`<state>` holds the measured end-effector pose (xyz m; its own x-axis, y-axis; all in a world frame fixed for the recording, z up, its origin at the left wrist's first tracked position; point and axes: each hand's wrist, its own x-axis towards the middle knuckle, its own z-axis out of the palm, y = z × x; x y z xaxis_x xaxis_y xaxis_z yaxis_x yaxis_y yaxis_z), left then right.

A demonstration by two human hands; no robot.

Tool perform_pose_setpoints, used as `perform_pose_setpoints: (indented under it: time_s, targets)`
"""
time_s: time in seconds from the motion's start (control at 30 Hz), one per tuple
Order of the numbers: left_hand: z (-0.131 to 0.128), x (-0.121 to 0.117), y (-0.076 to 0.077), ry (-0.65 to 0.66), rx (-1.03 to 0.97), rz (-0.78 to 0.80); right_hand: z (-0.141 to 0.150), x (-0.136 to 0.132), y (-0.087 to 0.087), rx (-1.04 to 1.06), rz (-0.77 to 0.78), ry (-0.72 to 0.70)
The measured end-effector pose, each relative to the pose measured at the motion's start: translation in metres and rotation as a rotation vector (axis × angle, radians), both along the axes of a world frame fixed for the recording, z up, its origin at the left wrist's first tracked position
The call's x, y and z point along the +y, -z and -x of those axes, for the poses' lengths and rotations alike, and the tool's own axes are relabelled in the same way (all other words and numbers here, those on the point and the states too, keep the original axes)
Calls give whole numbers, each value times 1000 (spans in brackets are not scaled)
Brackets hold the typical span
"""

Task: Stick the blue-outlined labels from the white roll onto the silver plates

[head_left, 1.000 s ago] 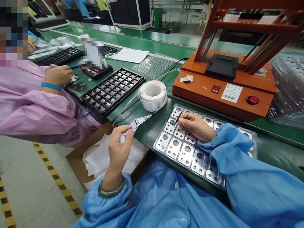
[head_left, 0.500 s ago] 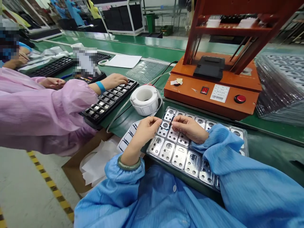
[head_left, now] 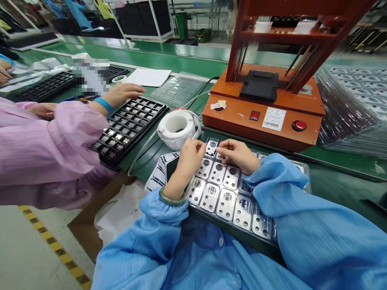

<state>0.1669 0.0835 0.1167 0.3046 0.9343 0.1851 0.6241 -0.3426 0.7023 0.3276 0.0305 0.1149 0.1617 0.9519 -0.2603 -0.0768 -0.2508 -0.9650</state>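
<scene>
Narrowly bunched, grip unclear, left hand (head_left: 190, 159) and right hand (head_left: 240, 156) overhang a tray (head_left: 216, 214) of metal plates (head_left: 209, 196).

No legible txt, lbl (head_left: 273, 119) blurry

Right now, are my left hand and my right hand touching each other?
Apart. The head view shows a plain gap between the left hand and right hand, with a silver plate visible there.
</scene>
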Motion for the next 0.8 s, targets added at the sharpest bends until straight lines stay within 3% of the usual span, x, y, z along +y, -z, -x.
perform_pose_setpoints:
  time_s: [0.2, 0.47, 0.8]
  targets:
    - [-4, -4, 8, 57, 53, -75, 4, 13, 10, -101, -1, 52]
    - [-4, -3, 12, 35, 199, -27, 5, 16, 16, -163, 14, 44]
    - [1, 12, 19, 27, 66, 143, 10, 17, 20, -244, 2, 14]
